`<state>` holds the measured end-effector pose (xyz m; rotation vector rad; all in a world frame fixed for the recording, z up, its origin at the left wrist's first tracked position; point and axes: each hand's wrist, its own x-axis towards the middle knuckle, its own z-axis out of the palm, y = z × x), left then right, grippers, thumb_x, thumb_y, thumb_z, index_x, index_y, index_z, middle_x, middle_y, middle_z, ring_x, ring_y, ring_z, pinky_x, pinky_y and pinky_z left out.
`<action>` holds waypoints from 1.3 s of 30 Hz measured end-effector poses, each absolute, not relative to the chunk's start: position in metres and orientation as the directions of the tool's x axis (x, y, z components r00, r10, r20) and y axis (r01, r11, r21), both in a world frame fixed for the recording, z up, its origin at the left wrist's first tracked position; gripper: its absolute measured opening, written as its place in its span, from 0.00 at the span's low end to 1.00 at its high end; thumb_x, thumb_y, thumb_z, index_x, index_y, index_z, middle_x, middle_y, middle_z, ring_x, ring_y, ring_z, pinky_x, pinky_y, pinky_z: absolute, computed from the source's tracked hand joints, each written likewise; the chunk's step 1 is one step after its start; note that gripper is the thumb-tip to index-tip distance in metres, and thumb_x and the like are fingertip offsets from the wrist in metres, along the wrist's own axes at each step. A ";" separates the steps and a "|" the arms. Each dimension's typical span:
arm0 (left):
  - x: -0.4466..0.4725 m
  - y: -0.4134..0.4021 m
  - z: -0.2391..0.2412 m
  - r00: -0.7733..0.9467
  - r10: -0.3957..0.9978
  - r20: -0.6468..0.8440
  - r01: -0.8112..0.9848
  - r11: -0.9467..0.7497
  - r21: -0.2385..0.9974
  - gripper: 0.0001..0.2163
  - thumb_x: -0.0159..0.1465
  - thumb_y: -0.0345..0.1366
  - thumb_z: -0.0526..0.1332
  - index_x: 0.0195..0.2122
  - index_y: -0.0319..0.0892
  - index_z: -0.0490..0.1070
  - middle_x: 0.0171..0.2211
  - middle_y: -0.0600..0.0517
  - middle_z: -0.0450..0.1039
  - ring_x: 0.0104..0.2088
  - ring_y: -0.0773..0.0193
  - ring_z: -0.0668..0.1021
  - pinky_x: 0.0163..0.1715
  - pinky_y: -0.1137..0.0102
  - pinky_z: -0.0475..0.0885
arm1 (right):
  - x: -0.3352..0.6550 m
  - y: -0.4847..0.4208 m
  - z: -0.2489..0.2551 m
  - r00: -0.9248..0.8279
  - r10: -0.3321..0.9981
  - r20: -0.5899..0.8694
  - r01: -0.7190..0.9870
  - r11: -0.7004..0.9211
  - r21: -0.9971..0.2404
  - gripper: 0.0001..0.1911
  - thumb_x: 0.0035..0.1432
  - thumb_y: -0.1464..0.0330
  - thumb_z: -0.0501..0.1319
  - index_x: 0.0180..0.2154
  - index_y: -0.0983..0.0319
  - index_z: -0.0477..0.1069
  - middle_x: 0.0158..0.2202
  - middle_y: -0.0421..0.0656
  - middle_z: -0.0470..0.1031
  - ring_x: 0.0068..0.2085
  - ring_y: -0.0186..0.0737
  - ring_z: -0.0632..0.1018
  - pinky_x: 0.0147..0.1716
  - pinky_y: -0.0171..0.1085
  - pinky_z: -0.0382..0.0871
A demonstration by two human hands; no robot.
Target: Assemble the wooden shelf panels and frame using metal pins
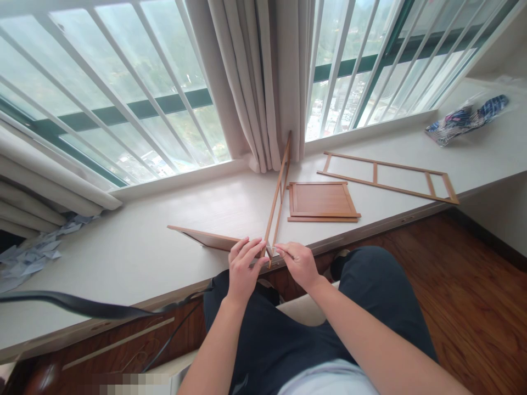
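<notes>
My left hand grips the near end of a narrow wooden frame, which stands on its edge and runs away toward the curtain. A wooden panel meets this end from the left, partly hidden behind my left fingers. At the same corner my right hand is closed in a pinch. A thin, pale, metal-looking piece sticks out of its fingertips and points at the frame; its kind is too small to make out.
Stacked wooden panels lie right of the frame, and a ladder-like wooden frame lies flat beyond them on the white window ledge. Farther right is a plastic bag with patterned cloth. Paper scraps and a black strap are at left.
</notes>
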<state>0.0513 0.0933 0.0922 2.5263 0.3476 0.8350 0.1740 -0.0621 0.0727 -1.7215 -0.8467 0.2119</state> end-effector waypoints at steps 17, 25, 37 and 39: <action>0.051 0.093 0.084 0.771 0.385 0.508 0.100 -0.860 0.500 0.16 0.66 0.42 0.65 0.55 0.51 0.77 0.54 0.49 0.78 0.61 0.51 0.70 0.62 0.51 0.67 | 0.172 -0.044 0.095 0.636 0.651 -0.415 -0.565 0.026 -0.825 0.23 0.52 0.50 0.67 0.25 0.66 0.76 0.15 0.40 0.69 0.16 0.33 0.69 0.19 0.33 0.63; 0.049 0.087 0.088 0.784 0.386 0.487 0.101 -0.852 0.514 0.16 0.66 0.43 0.65 0.55 0.51 0.77 0.55 0.50 0.78 0.61 0.51 0.71 0.62 0.52 0.66 | 0.170 -0.054 0.096 0.630 0.634 -0.448 -0.560 -0.027 -0.828 0.24 0.51 0.50 0.69 0.28 0.67 0.77 0.16 0.41 0.70 0.17 0.33 0.69 0.19 0.33 0.62; 0.024 0.065 0.061 0.453 0.786 0.420 0.134 -0.526 0.840 0.12 0.71 0.40 0.55 0.48 0.45 0.76 0.54 0.44 0.75 0.58 0.54 0.74 0.60 0.56 0.66 | 0.189 -0.089 0.028 0.726 0.555 -0.406 -0.364 -0.191 -0.912 0.27 0.46 0.46 0.72 0.29 0.65 0.78 0.19 0.40 0.71 0.20 0.33 0.70 0.21 0.34 0.66; 0.025 0.059 0.036 0.311 0.944 0.111 0.166 -0.169 0.972 0.11 0.70 0.40 0.55 0.44 0.43 0.74 0.48 0.44 0.76 0.52 0.55 0.76 0.52 0.60 0.71 | 0.182 -0.087 0.005 0.736 0.549 -0.397 -0.308 -0.250 -0.918 0.27 0.47 0.46 0.71 0.27 0.65 0.78 0.18 0.40 0.72 0.20 0.34 0.71 0.21 0.34 0.67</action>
